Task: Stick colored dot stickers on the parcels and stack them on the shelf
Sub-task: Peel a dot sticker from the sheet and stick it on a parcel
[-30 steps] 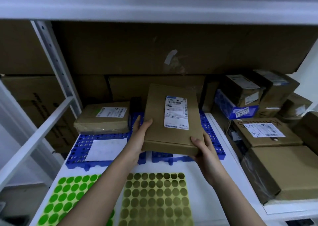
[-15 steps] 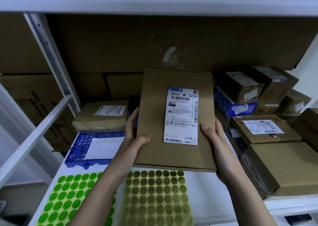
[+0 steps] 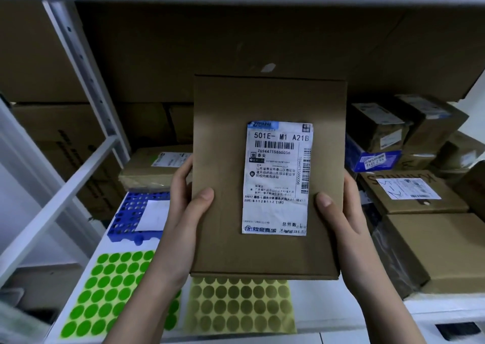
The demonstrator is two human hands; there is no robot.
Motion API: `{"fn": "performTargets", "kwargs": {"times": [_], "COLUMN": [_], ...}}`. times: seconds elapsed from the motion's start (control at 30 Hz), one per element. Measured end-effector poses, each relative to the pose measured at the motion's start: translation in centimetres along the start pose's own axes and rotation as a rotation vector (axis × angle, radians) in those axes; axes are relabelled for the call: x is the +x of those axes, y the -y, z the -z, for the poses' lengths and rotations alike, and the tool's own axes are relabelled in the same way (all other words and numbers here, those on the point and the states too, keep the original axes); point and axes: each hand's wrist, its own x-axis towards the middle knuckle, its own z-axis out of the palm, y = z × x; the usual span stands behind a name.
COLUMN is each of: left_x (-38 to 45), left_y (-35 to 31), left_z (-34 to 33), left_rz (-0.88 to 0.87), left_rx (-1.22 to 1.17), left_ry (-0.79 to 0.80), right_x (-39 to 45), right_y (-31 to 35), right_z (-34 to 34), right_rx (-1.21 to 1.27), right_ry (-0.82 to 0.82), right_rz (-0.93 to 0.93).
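A flat brown parcel, lifted off the blue tray moments ago, is now held upright, label outward, left hand and right hand gripping its sides; sticker sheets lie just below the fingers, its dot seemingly next.

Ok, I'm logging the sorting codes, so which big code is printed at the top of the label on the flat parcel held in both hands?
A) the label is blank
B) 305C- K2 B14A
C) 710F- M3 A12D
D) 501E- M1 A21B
D: the white shipping label on the flat brown parcel, which the left hand and the right hand hold by its sides, reads 501E- M1 A21B above the barcode.
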Motion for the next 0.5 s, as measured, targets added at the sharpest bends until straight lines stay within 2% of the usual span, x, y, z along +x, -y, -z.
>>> {"fn": "performTargets", "kwargs": {"times": [0.23,0.5], "left_x": [-0.5,-1.1], "left_y": [0.7,6.4], "left_z": [-1.4,-4.3], "left_rz": [-0.001,0.161], "left_rx": [-0.002,0.100], "left_ry": [-0.083,-0.169], "right_x": [-0.1,0.3], "right_y": [-0.6,-3.5], "right_z": [1.0,4.3], "right_rx": [-0.036,-0.091], "right_ry": [-0.047,-0.151], "right_rz": [-0.027,-0.143]}}
